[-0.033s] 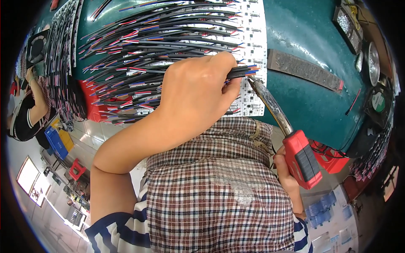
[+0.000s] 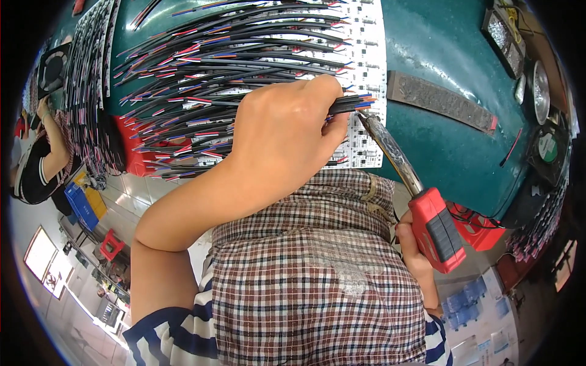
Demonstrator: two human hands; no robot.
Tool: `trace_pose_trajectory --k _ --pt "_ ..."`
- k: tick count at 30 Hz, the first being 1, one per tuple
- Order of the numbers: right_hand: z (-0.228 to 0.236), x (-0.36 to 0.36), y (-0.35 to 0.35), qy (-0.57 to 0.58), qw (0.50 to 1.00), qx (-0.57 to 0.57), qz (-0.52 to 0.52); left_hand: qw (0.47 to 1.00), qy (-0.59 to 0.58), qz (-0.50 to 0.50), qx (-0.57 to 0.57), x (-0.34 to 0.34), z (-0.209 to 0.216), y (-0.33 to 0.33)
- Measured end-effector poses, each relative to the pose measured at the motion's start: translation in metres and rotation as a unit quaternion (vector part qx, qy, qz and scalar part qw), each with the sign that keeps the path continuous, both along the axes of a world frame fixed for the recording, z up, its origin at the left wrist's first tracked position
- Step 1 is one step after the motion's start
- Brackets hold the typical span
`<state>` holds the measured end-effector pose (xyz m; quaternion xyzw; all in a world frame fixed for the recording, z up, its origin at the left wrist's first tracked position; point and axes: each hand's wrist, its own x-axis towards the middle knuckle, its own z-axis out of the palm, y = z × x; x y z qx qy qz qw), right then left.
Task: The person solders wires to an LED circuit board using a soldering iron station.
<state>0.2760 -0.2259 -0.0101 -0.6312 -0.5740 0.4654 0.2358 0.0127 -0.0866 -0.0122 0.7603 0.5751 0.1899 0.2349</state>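
Note:
My left hand (image 2: 287, 125) is closed on a small bundle of black cables (image 2: 350, 105), whose blue, orange and dark wire ends stick out past my fingertips. Under that hand lies a white circuit board panel (image 2: 368, 67) with rows of small parts. My right hand (image 2: 414, 251) grips a soldering iron (image 2: 436, 232) with a red and black handle. Its scorched metal barrel slants up and left, and the tip is right beside the board and the held wire ends; whether it touches them I cannot tell. Many black cables (image 2: 256, 64) with red, white and blue ends stretch leftward across the panel.
On the green table (image 2: 452, 165), a dark worn strip (image 2: 439, 100) lies right of the panel. Farther right are a metal tray (image 2: 503, 39), a round dish (image 2: 541, 91) and a spool (image 2: 547, 146). A co-worker's arm (image 2: 55, 140) reaches over more cables at left.

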Motion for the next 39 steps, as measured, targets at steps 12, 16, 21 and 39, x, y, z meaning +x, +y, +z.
trace_pose_trajectory --k 12,16,21,39 --pt "0.002 0.006 -0.010 -0.044 0.999 0.021 -0.003 1.000 0.015 -0.002 0.022 0.004 -0.001 0.000" --pt "0.005 -0.001 -0.008 -0.023 0.999 -0.003 -0.044 0.999 0.033 -0.007 0.018 0.003 -0.001 0.001" --pt "-0.002 0.008 -0.010 -0.021 1.000 0.004 0.011 0.999 0.008 -0.005 -0.032 0.000 0.000 0.006" --pt "0.003 0.006 -0.015 -0.033 0.998 0.000 -0.047 0.999 0.041 -0.009 -0.019 0.002 -0.003 0.003"
